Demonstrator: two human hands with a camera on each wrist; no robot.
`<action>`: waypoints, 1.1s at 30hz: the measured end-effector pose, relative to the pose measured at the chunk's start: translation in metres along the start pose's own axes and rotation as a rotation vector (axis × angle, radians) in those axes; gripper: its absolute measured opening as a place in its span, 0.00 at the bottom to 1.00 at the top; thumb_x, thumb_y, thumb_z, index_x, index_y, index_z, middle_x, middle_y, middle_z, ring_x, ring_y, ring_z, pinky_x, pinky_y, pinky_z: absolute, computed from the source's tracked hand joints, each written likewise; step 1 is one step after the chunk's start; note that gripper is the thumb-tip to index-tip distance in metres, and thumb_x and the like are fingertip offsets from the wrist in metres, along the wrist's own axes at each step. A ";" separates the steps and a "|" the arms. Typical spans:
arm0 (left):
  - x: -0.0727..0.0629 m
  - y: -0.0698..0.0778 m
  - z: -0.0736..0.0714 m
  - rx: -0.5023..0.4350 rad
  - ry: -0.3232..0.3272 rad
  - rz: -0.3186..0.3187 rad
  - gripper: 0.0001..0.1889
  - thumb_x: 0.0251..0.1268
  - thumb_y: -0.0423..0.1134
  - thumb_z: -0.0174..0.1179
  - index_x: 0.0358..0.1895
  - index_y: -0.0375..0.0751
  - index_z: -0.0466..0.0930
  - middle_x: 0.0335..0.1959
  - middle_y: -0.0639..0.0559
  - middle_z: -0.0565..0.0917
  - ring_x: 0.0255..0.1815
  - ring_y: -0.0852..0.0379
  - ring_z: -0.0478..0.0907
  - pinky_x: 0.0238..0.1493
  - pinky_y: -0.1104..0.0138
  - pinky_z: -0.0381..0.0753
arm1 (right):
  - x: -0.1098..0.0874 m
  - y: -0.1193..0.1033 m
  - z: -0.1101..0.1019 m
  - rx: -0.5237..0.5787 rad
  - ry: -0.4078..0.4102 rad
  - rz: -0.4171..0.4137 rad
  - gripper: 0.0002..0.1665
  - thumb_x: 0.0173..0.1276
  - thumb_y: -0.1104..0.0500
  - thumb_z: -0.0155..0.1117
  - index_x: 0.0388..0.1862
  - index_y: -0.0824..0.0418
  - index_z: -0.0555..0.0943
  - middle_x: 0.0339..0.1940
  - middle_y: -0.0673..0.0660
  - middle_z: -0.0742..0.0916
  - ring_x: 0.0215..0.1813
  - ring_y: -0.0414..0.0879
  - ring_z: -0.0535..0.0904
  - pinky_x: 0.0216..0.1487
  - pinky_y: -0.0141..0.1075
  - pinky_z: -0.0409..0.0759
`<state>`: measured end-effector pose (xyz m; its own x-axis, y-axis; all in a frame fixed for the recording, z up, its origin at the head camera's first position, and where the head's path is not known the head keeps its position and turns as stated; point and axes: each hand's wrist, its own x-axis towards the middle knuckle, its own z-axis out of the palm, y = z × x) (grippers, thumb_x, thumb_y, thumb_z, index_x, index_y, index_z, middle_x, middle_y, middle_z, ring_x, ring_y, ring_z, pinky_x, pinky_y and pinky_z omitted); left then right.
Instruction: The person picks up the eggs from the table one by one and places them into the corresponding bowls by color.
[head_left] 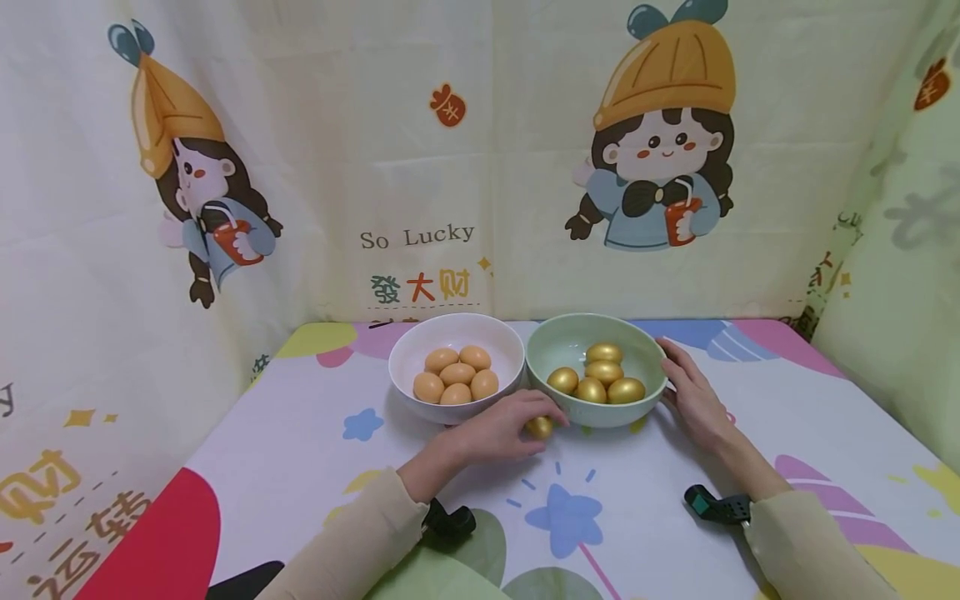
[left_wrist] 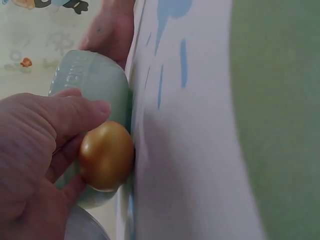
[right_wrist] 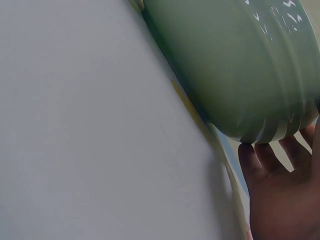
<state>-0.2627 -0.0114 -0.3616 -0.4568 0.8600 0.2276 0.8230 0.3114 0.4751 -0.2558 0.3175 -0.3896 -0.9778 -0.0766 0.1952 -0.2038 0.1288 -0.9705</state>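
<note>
My left hand (head_left: 504, 427) curls its fingers round a golden egg (left_wrist: 107, 156) low at the table, just in front of the green bowl (head_left: 529, 360). In the left wrist view the thumb lies over the top of that egg, with other fingers behind it. Several golden eggs (head_left: 604, 371) lie inside the green bowl. On its right side, my right hand (head_left: 699, 400) rests nearly straight fingertips (right_wrist: 248, 156) against the outer wall. Left of the green bowl stands a white bowl (head_left: 401, 360) that holds several brown eggs (head_left: 456, 373).
The two bowls stand side by side near the back edge of a table with a colourful printed cover (head_left: 285, 450). Behind and beside it hangs a printed curtain (head_left: 330, 167). A dark object (head_left: 246, 582) lies at the bottom left edge.
</note>
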 end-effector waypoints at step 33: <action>-0.004 -0.006 0.010 -0.119 0.010 -0.053 0.17 0.63 0.33 0.71 0.55 0.45 0.83 0.57 0.55 0.78 0.59 0.65 0.72 0.62 0.72 0.70 | 0.000 0.001 -0.001 -0.003 -0.004 0.001 0.38 0.86 0.47 0.36 0.83 0.64 0.40 0.82 0.66 0.48 0.79 0.60 0.49 0.69 0.33 0.66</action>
<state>-0.2626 -0.0126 -0.3736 -0.5026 0.8392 0.2078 0.7518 0.3055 0.5844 -0.2559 0.3182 -0.3903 -0.9777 -0.0806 0.1941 -0.2034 0.1313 -0.9702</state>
